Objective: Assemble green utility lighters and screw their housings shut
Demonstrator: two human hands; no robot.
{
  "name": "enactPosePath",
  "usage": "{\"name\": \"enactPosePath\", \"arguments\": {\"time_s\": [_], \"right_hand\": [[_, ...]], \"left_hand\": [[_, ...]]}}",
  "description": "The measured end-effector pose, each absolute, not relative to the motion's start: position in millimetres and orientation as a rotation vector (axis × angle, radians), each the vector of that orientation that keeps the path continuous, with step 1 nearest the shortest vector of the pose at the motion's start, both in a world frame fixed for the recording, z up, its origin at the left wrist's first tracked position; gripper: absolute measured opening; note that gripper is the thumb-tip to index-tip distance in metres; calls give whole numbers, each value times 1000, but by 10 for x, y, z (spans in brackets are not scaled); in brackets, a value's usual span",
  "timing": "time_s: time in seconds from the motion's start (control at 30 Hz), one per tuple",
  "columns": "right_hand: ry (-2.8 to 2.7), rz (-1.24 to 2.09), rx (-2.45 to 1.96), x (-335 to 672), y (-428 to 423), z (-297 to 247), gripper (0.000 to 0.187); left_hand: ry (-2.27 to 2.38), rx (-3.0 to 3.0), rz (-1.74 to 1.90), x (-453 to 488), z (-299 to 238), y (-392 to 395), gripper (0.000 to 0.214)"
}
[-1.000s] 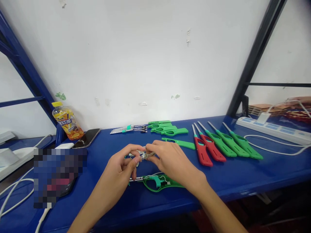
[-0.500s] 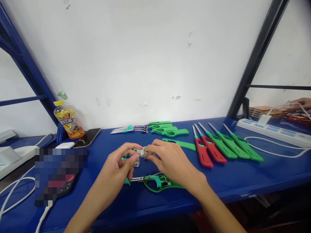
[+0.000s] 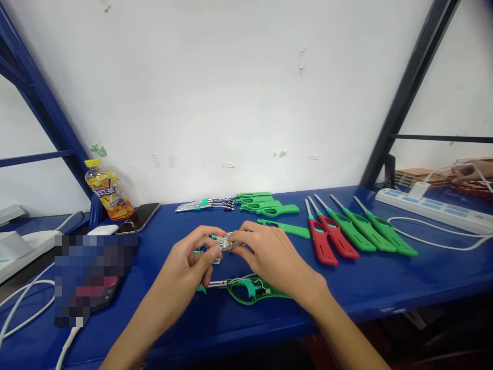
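Both my hands meet above the blue table [image 3: 346,288], pinching a small clear plastic part [image 3: 225,242] between them. My left hand [image 3: 190,264] grips its left end with thumb and fingers closed. My right hand [image 3: 269,254] pinches the right end. Just below them lies an open green lighter shell [image 3: 250,290] with a metal rod and a white wire showing inside. What else my left hand may hold is hidden by its fingers.
Finished red and green lighters [image 3: 346,231] lie in a row at the right. Green shell halves [image 3: 265,203] and metal rods [image 3: 204,205] sit at the back. A drink bottle [image 3: 108,190], a phone [image 3: 138,218], a power strip [image 3: 435,208] and white cables [image 3: 23,303] surround them.
The hands have barely shifted; the clear part stays pinched between them. Another person's hand has appeared at the far right edge.
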State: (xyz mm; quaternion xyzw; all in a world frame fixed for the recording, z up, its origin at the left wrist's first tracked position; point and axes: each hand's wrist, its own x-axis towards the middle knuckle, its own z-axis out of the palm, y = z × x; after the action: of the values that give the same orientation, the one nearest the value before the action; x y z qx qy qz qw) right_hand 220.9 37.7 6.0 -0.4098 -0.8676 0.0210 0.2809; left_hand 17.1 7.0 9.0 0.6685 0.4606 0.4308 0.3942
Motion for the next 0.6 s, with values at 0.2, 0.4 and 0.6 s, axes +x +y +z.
{"name": "enactPosePath", "arguments": {"time_s": [0.2, 0.4, 0.6], "right_hand": [[-2336, 48, -1096, 2205, 378, 48, 17], [-2367, 3, -1105, 2204, 357, 62, 13], [-2429, -110, -1107, 2190, 356, 61, 13]], "left_hand": [[1163, 1698, 1110, 190, 128, 50, 39], [1129, 1575, 1179, 225, 84, 65, 34], [1116, 1477, 1202, 274, 64, 38, 41]]}}
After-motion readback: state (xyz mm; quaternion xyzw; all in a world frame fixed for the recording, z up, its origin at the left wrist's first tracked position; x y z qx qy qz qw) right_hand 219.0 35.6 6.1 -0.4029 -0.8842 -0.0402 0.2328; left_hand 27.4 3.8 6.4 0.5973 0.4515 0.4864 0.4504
